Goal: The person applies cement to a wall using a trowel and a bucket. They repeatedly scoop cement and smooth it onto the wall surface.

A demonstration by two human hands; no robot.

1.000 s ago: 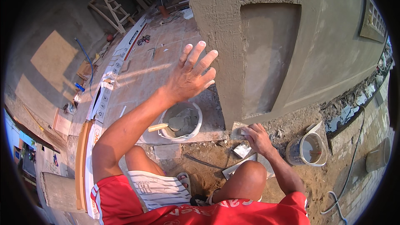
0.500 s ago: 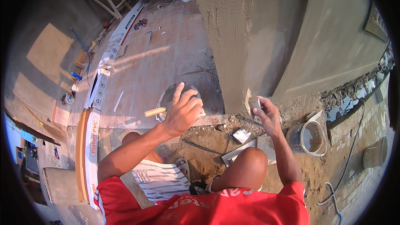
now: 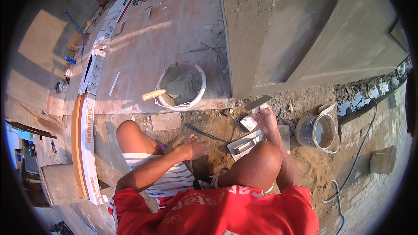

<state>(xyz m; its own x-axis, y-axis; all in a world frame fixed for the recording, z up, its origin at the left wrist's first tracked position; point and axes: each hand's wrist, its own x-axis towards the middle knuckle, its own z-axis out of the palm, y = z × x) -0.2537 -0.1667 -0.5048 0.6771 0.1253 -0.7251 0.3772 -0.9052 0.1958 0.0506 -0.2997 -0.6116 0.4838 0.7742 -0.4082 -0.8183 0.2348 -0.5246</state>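
- The person is squatting on sandy ground beside a grey plastered wall [image 3: 278, 35].
- The right hand [image 3: 264, 119] is closing its fingers around a small flat trowel [image 3: 257, 103], and the blade is sitting low, right at the foot of the wall.
- The left hand [image 3: 191, 147] is resting loosely between the knees, further from the wall. Its fingers are lying half open and holding nothing.
- The wall is looking smooth and already covered with plaster. The strip at the foot of the wall is looking rough and crumbly, so I think that bit is left to do.
- A white bucket [image 3: 199, 88] with wet grey mix is standing just left of the wall's corner, and a wooden-handled trowel [image 3: 167, 91] is lying in it.
- A flat metal float [image 3: 246, 143] is lying on the ground below the right hand, near the wall.
- A blue bucket [image 3: 317, 131] is standing to the right of that hand, by the wall's foot.
- Lumps of dirt and small stones are lying along the foot of the wall and are getting in the way there.
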